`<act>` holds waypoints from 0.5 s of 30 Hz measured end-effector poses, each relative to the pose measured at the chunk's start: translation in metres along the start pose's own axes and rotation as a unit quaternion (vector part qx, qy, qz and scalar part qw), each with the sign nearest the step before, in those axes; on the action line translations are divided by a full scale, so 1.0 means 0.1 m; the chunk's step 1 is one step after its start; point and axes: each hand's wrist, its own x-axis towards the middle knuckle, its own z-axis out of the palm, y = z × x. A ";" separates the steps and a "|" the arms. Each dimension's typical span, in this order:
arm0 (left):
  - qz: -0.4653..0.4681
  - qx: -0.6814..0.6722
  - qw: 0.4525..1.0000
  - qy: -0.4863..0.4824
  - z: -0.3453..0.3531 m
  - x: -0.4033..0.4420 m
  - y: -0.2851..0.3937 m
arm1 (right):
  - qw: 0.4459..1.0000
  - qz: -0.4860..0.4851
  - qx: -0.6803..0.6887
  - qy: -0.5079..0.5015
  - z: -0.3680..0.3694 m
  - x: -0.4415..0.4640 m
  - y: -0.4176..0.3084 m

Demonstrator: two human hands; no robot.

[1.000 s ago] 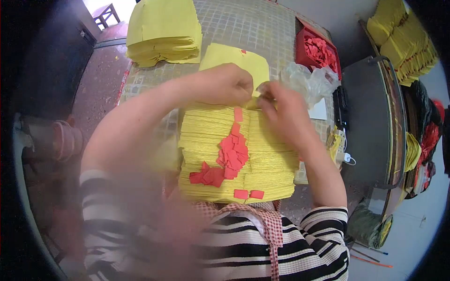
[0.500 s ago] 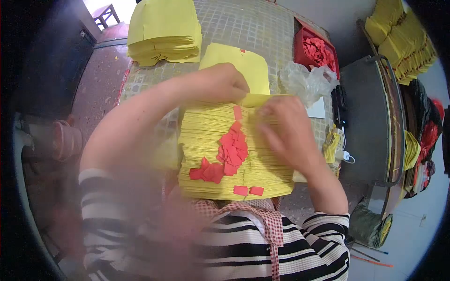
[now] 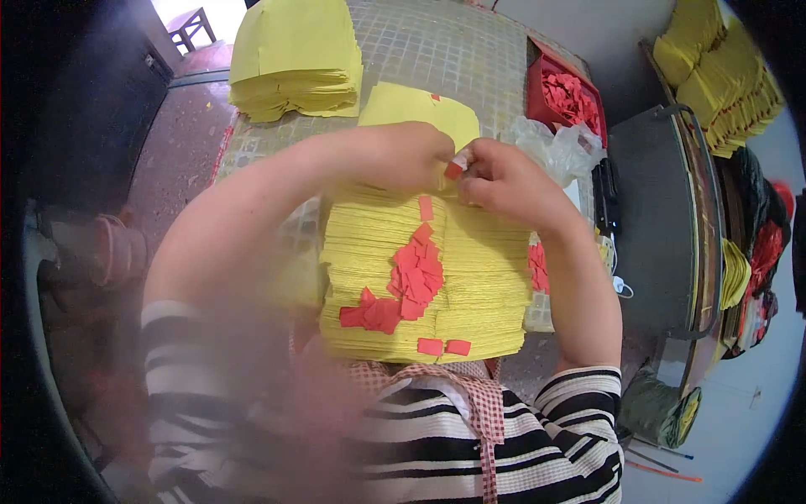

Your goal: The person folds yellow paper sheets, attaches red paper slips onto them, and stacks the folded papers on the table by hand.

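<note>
A thick row of folded yellow paper (image 3: 369, 252) lies in front of my body. Small red paper slips (image 3: 416, 273) are heaped on top of it, and a pair lies at its near edge. My right hand (image 3: 512, 181) pinches a red paper slip (image 3: 454, 170) that shows a whitish part at its upper end. Close beside it, my left hand (image 3: 407, 157) is closed at the far end of the row, over yellow paper. Its fingertips are hidden, so what they grip cannot be made out. Beyond both hands lies a flat yellow sheet (image 3: 420, 102) with a small red mark.
At the back left stands a tall stack of yellow paper (image 3: 294, 63). A red box (image 3: 537, 97) of red slips sits at the back right, with a crumpled clear plastic bag (image 3: 546, 147) before it. More yellow bundles (image 3: 730, 80) rest on a shelf at right.
My right hand has moved left and up from the row's right side, meeting my left hand. A red paper slip now shows in its fingers. More red slips are uncovered beside my right forearm.
</note>
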 end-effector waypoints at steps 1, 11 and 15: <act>-0.009 0.007 1.000 -0.007 -0.02 -0.02 0.05 | 0.997 0.004 -0.070 0.009 0.01 0.01 -0.03; -0.030 -0.103 0.991 0.080 0.20 0.07 -0.11 | 0.968 -0.074 -0.088 0.224 0.14 -0.08 0.12; -0.041 -0.184 0.974 0.129 0.22 0.07 -0.09 | 0.981 -0.025 -0.028 0.188 0.17 -0.10 0.14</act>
